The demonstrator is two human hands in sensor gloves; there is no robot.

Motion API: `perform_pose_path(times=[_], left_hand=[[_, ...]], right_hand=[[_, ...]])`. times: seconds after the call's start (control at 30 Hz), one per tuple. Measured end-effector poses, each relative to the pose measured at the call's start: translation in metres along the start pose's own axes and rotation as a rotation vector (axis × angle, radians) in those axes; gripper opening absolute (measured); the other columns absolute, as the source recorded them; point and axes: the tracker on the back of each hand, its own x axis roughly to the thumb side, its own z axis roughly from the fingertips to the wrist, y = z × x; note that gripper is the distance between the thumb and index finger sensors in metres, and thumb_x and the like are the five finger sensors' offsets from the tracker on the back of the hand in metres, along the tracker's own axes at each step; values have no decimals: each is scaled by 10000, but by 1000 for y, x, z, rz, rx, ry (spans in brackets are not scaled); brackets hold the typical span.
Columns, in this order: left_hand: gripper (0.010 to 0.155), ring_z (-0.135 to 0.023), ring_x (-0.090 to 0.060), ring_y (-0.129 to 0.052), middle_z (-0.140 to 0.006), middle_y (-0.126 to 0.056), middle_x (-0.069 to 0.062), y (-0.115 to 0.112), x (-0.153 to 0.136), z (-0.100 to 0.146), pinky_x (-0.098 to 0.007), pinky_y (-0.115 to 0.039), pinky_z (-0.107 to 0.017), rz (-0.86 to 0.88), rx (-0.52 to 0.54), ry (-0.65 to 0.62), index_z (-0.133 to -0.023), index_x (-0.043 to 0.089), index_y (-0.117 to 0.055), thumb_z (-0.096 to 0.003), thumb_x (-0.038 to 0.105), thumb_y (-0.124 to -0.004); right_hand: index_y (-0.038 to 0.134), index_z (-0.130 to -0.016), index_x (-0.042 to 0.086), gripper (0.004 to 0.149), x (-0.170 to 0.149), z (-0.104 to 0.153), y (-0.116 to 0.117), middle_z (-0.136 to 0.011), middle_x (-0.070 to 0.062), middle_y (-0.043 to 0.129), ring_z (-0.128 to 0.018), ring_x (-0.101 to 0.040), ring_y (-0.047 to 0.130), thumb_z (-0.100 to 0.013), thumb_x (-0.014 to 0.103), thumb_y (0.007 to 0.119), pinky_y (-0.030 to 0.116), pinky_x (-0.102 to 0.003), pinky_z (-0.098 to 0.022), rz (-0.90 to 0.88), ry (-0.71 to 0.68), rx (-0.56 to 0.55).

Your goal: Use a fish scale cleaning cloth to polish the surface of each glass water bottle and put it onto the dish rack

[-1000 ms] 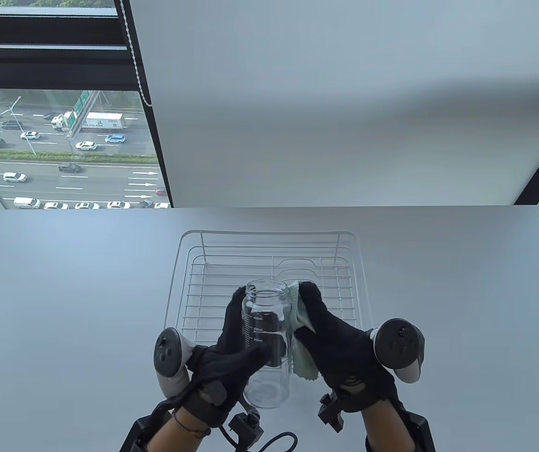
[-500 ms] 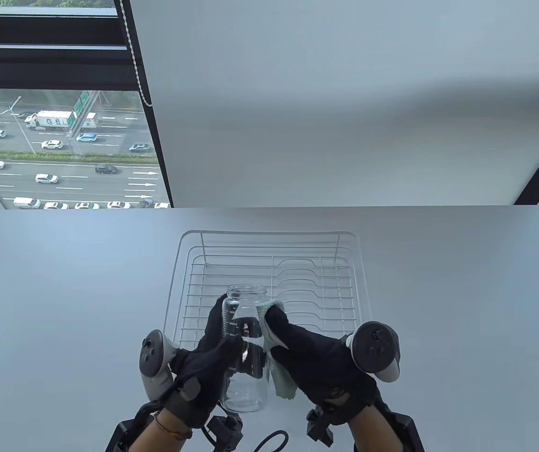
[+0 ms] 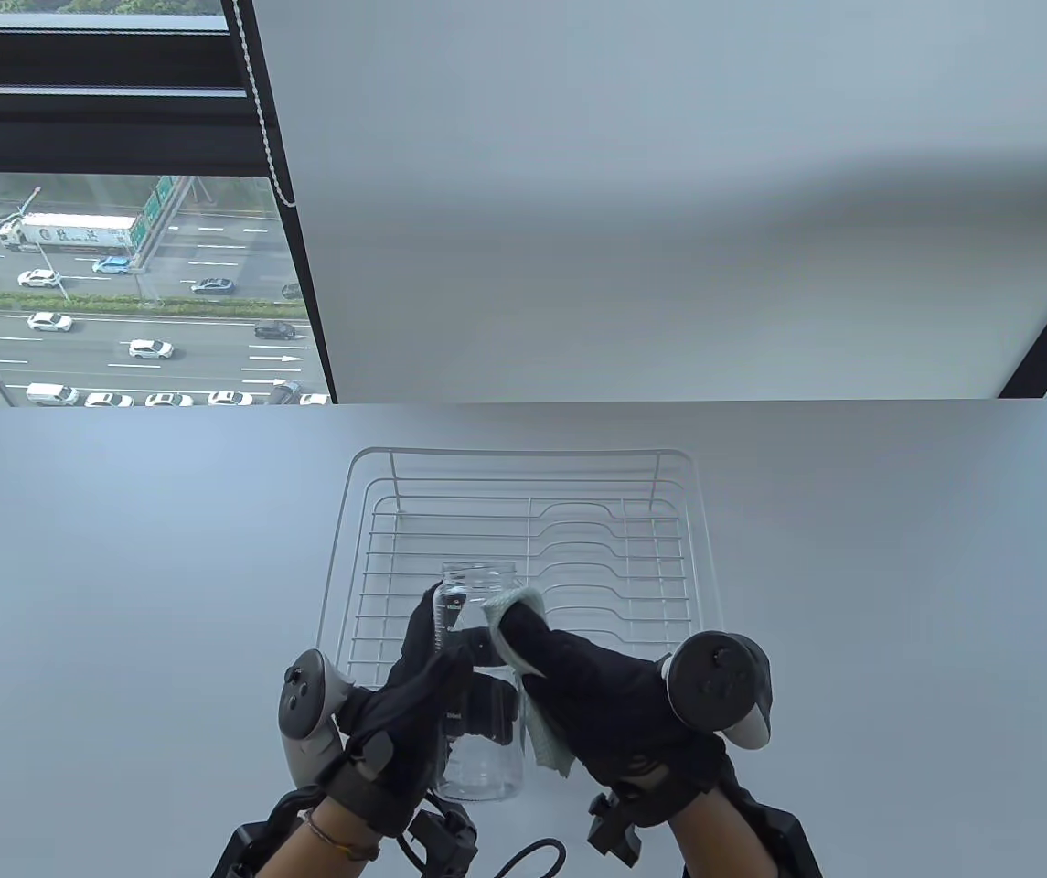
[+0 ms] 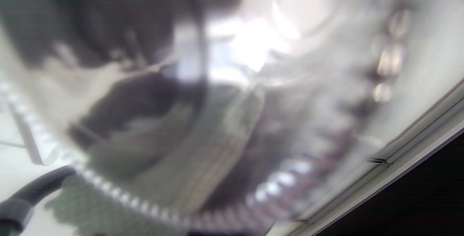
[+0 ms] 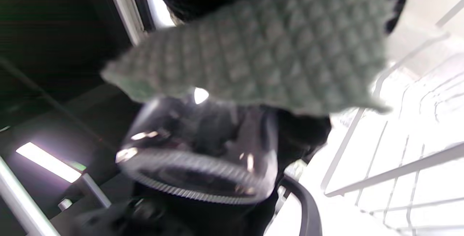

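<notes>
Nearest, both gloved hands hold one glass bottle (image 3: 479, 681) just above the table's (image 3: 121, 567) front edge. The left hand (image 3: 413, 704) has fingers and thumb curled round the bottle's body, presumably to steady it so the other hand can rub. The right hand (image 3: 605, 704) grips the pale green fish scale cloth (image 3: 523, 608) and presses it against the bottle's right side near the neck; a loose corner hangs below the palm. In the right wrist view the cloth's (image 5: 261, 54) scale texture drapes over the bottle's (image 5: 203, 156) ribbed base. The left wrist view is too blurred to add much.

Beyond the hands sits the white wire dish rack (image 3: 523, 457), holding no bottle. Judgement: polishing step in progress; racking not yet done, rack placed just behind for a short transfer.
</notes>
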Motion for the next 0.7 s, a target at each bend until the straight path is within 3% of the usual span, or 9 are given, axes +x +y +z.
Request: perform_pose_path(times=[0.07,0.13,0.27,0.3,0.43,0.47,0.57,0.67,0.7], left_hand=[[989,-675,-481,-925,-1042,-545,-233,3,2,0,-593,-858,-455,-43,9,-30,-1126,185,-154,-536,726,-734],[989,-684,-477,-919,-1044,-536,-232,2,4,1,-588,-858,-463,-51,6,-31,-1123,185,-140,-538,730,-722],[985,-686,-487,-914,-1043,-534,-239,-1,4,0,-597,-853,-463,-73,-28,-39,-1121,186,-141,-536,720,-726],[986,-686,-487,-913,-1043,-531,-236,-1,4,2,-596,-852,-464,-70,-20,-41,-1120,185,-138,-536,721,-725],[986,-680,-483,-922,-1044,-542,-233,8,8,3,-597,-854,-458,-27,12,-52,-1126,185,-155,-536,724,-731],[987,-678,-484,-923,-1044,-545,-233,10,9,3,-598,-854,-457,-38,15,-59,-1128,184,-158,-535,723,-735],[978,-687,-490,-911,-1045,-534,-240,10,13,4,-603,-848,-463,-77,15,-77,-1125,183,-145,-539,714,-720],[977,-681,-493,-916,-1043,-542,-244,2,10,4,-603,-852,-457,-84,-45,-53,-1127,181,-152,-538,711,-725],[977,-684,-493,-914,-1045,-538,-242,-1,9,4,-603,-852,-459,-77,-51,-43,-1126,182,-149,-538,712,-722]], right_hand=[[554,-1023,532,525,2,-1,3,-736,-176,838,-515,-287,946,-574,333,738,839,-459,-392,-25,10,96],[555,-1029,529,531,2,-1,1,-726,-166,855,-509,-281,953,-570,338,744,842,-455,-389,7,-14,50],[458,-1048,544,563,-5,5,0,-775,-123,845,-552,-264,942,-581,360,713,839,-440,-423,51,8,-336],[477,-1042,550,558,-4,3,2,-752,-117,856,-524,-248,953,-573,365,714,850,-426,-400,39,7,-349],[524,-1024,558,533,2,-4,8,-760,-162,824,-543,-278,939,-583,337,726,837,-452,-415,-43,-7,108],[527,-1022,555,533,2,-5,10,-760,-173,819,-546,-289,937,-583,330,730,833,-460,-418,-60,-9,114],[494,-1035,554,552,-2,-5,6,-775,-170,829,-560,-298,934,-586,336,731,827,-468,-428,-64,-15,28],[402,-1051,554,591,-3,4,2,-805,-124,834,-571,-276,934,-583,365,709,832,-446,-438,17,5,-338],[418,-1053,549,589,-1,4,1,-787,-116,846,-551,-260,943,-576,365,711,843,-432,-420,31,-10,-342]])
